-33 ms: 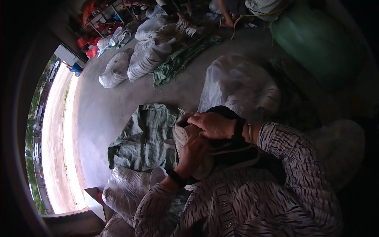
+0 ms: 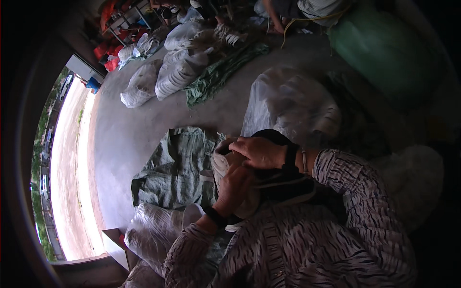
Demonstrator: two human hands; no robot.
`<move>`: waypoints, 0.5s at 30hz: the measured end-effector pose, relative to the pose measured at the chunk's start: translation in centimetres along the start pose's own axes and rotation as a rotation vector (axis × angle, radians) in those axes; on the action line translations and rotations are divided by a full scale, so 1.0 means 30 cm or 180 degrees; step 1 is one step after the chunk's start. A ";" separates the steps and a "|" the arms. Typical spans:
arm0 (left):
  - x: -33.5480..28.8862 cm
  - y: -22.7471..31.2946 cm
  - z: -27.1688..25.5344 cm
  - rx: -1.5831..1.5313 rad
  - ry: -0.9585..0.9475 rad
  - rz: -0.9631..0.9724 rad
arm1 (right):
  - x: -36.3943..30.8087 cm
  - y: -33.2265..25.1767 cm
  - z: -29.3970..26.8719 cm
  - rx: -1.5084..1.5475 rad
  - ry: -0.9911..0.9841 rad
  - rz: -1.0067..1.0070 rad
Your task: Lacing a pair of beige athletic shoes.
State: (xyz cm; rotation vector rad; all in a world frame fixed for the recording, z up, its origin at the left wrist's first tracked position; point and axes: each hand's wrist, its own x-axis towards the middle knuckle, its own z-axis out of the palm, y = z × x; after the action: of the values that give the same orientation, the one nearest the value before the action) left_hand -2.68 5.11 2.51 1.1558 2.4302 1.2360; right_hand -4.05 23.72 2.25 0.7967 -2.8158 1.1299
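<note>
In front of my body, both hands meet at a pale beige shoe. My left hand presses on its near side with bent fingers. My right hand reaches over from the right, fingers closed at the shoe's upper part; what lies under the fingertips is hidden. Beneath my right wrist are dark shoes with light sole edges, partly covered by my arm. Black bands circle both wrists.
A green woven sack lies left of my hands, with clear plastic-wrapped goods nearer me. A filled clear plastic bag stands ahead. Farther off are bagged shoes, a large green sack and other people at work. An open doorway is at left.
</note>
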 end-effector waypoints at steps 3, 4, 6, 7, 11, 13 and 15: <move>-0.008 -0.015 -0.018 -0.0568 0.0658 -0.0743 | -0.008 -0.006 -0.012 0.0235 0.0142 0.0050; -0.012 0.017 -0.041 -0.2146 0.0917 -0.1701 | -0.013 -0.007 -0.020 0.0402 0.0287 0.0141; -0.053 -0.008 -0.076 -0.1669 0.1096 -0.1227 | -0.012 -0.003 -0.028 0.0477 0.0194 0.0203; -0.070 -0.006 -0.074 -0.1469 0.1110 -0.1083 | -0.008 -0.003 -0.026 0.0432 0.0227 0.0201; -0.097 -0.048 -0.062 -0.0816 0.0057 -0.0820 | 0.016 0.025 -0.002 -0.0413 0.0016 -0.0435; -0.088 -0.039 -0.062 -0.0735 -0.0075 -0.0752 | 0.034 0.006 -0.001 -0.0474 -0.0191 -0.0414; -0.088 -0.026 -0.066 -0.0529 -0.0275 -0.0664 | 0.041 0.003 -0.002 -0.0593 -0.0360 -0.0550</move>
State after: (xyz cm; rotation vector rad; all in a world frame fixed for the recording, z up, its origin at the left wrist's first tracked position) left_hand -2.25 1.75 2.73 0.8678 2.2685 1.2672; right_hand -5.16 23.25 2.46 1.0918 -2.8184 0.8100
